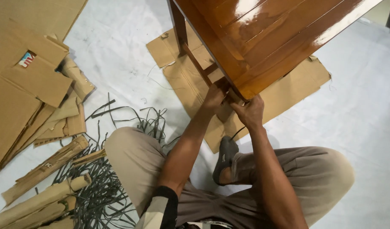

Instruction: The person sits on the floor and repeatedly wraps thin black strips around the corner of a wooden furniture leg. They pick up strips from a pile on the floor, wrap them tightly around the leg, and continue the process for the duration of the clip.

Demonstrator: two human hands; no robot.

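white floor (364, 85) — both hands, left hand (214, 98); right hand (249, 112), grip table corner (241, 91)

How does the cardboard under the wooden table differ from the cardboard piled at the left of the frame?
The cardboard under the wooden table lies spread flat as a mat beneath the wooden table; the cardboard pile at left is stacked, folded and partly rolled. The mat sits by both hands, left hand and right hand; the pile lies out of their reach among dark straps. Both are plain brown.
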